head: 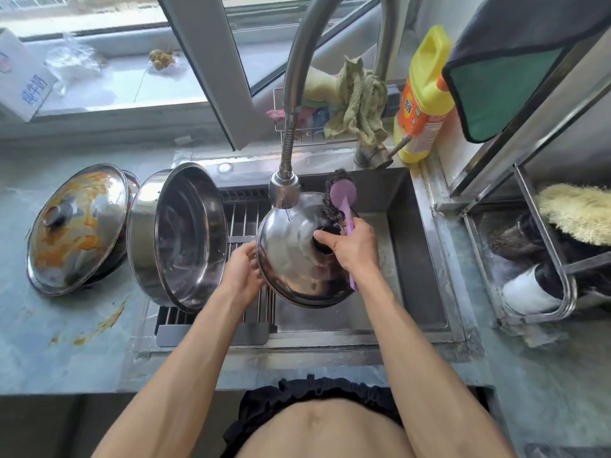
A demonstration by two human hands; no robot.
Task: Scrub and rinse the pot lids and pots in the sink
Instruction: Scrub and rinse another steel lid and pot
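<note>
A shiny steel pot lid (291, 259) with a black knob (325, 241) is held tilted over the sink (420, 246), under the faucet head (284, 191). My left hand (243, 269) grips the lid's left rim. My right hand (355, 247) holds both the knob and the purple handle of a steel-wool brush (340, 200), whose head rests at the lid's upper right edge. A steel pot (178, 236) lies on its side at the sink's left edge. A second lid (76, 226), smeared with orange residue, lies on the counter to the left.
A drain rack (244, 209) spans the sink's left half. Behind the faucet sit a rag basket (347, 107) and a yellow detergent bottle (425, 94). A metal shelf (529, 246) with brushes and a cup stands at the right. Orange stains (105, 322) mark the counter.
</note>
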